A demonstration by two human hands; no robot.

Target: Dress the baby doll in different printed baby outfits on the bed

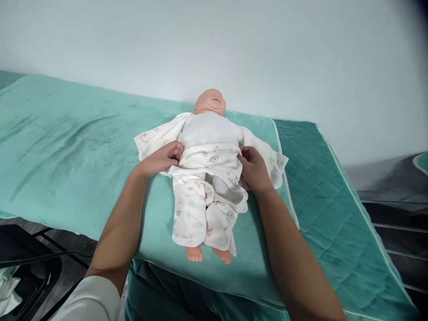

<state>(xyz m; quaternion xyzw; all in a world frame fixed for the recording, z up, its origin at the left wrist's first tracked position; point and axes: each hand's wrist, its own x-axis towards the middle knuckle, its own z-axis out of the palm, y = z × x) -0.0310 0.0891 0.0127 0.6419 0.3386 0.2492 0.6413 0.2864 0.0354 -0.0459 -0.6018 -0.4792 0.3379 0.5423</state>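
A baby doll (210,127) lies on its back, head toward the wall and bare feet toward me. White printed baby pants (190,205) cover its legs and reach up to the waist, with the crotch gaping. A white baby top (264,154) is spread out beneath the doll, its sleeves to either side. My left hand (163,158) is closed at the waistband on the left, fingers pinching the cloth by the doll's side. On the right side of the waistband my right hand (254,169) is closed too, its fingertips partly hidden by the fabric.
The doll rests on a light green cover (83,147) over a darker quilted pad (321,200). A pale wall (167,49) runs behind. A black basket (33,276) with cloth stands at lower left, and metal rack bars (401,227) show at right.
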